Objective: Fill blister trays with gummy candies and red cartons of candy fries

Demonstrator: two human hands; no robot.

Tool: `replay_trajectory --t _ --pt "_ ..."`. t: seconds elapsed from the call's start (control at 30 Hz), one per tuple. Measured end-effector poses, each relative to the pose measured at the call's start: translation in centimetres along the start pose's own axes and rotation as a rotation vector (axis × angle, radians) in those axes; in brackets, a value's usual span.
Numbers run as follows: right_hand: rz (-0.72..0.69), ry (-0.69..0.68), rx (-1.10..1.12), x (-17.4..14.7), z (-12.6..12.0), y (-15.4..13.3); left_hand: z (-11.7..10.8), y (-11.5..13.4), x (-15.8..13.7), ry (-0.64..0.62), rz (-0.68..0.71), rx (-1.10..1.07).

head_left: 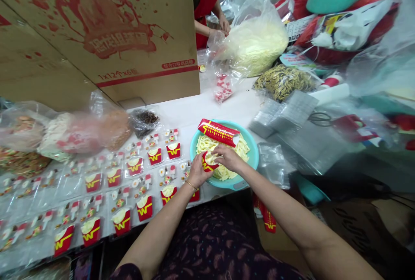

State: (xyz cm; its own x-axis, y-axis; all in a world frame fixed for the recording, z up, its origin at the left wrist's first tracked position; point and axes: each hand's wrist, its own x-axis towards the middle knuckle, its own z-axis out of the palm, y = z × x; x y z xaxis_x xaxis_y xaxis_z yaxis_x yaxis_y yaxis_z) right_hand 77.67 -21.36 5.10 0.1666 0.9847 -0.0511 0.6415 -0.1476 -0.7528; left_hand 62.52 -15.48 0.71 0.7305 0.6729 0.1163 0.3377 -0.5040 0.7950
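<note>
My left hand (198, 172) is wrapped round a small red fries carton (209, 163) with a yellow zigzag mark. My right hand (228, 158) reaches over from the right, its fingers bent in at the carton's mouth; what they pinch is hidden. Both hands are above a turquoise basin (254, 150) filled with pale yellow fry-shaped strips (241, 148). A stack of flat, nested red cartons (218, 132) lies across the strips at the basin's far side.
Left of the basin, rows of clear bags hold filled red cartons (134, 166) and small charms. Behind them stand bags of small pieces (145, 122) and a large cardboard box (145, 33). Clear plastic sleeves (274, 163) lie right. A co-worker's hands (223, 24) touch a big bag (259, 42).
</note>
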Motion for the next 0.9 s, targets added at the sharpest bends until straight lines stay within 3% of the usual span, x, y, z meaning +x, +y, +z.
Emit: replay_trajectory --t 0.23,0.4,0.57,0.67,0.73,0.9 --pt "-0.047 -0.144 0.093 -0.1 0.2 -1.2 0.2 0.5 0.1 0.031 -0.018 -0.059" --pt "-0.068 -0.038 0.016 -0.3 -0.3 -1.0 -0.1 0.0 0.2 0.008 0.005 -0.024" --pt "-0.076 -0.208 0.132 -0.1 0.2 -0.7 -0.2 0.3 -0.1 -0.01 0.014 -0.019" --pt "0.052 -0.063 0.214 -0.9 -0.2 1.2 -1.1 -0.1 -0.4 -0.003 -0.008 0.015" --pt "0.18 0.016 0.082 -1.7 0.1 2.7 -1.9 -0.6 -0.6 0.009 -0.017 0.044" --pt "0.269 -0.073 -0.333 -3.1 4.3 4.0 -3.0 -1.6 -1.3 0.037 -0.049 0.074"
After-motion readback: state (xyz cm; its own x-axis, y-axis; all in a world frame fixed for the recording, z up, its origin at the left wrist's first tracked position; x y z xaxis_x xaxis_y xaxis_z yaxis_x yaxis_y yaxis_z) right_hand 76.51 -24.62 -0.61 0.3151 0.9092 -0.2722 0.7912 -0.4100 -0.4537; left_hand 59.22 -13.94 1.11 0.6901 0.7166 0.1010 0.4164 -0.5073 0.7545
